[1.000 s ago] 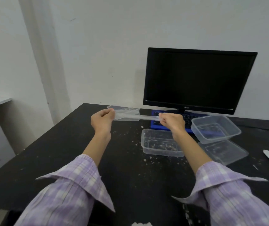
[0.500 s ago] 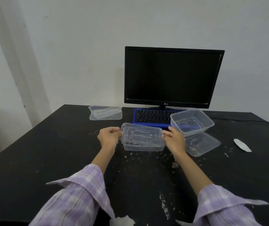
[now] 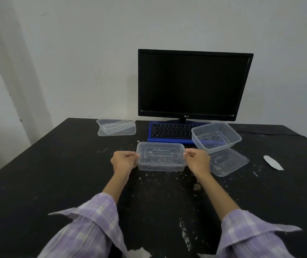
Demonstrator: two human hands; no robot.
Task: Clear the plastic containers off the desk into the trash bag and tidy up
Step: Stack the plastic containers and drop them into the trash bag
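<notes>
Head view: the monitor [image 3: 193, 84] carries an "LG" logo in the middle of its lower bezel, and its screen is dark. The lid of the lidded container [image 3: 161, 156] bears raised cursive lettering inside a rectangular frame; the top line seems to read "Selamat", and the lines below it are too faint to read. This container is clear, rectangular plastic with rounded corners and its lid fitted on. It sits on the black table [image 3: 55, 174], its long axis running left to right, just in front of the blue keyboard [image 3: 169, 132]. The left hand [image 3: 123, 162] grips its left end with curled fingers, and the right hand [image 3: 197, 160] pinches its right end, fingers curled over the rim. To the right, an open clear container [image 3: 216, 136] sits tilted, resting partly on a loose clear lid [image 3: 229, 162] and partly over the keyboard's right end. At the far left of the table, another small open container [image 3: 114, 125] lies on a flat lid [image 3: 117, 131]. A white scrap [image 3: 273, 162] lies near the right edge, and pale crumbs speckle the tabletop. Purple plaid sleeves [image 3: 93, 226] cover both forearms.
</notes>
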